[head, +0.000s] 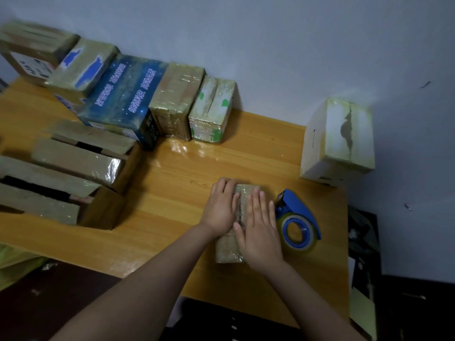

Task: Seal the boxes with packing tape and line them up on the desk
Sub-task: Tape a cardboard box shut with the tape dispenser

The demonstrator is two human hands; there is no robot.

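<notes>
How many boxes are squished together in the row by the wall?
5, left to right: plain brown box, blue-patched box, starry blue box, taped brown box, green-marked box. More may hide off-frame left.

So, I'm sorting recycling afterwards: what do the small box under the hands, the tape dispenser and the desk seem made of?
The small box looks like brown cardboard, glossy where clear tape covers it. The tape dispenser has a smooth blue moulded body, probably plastic. The desk shows grain lines under a shiny, reflective finish: varnished wood or wood-look laminate.
</notes>
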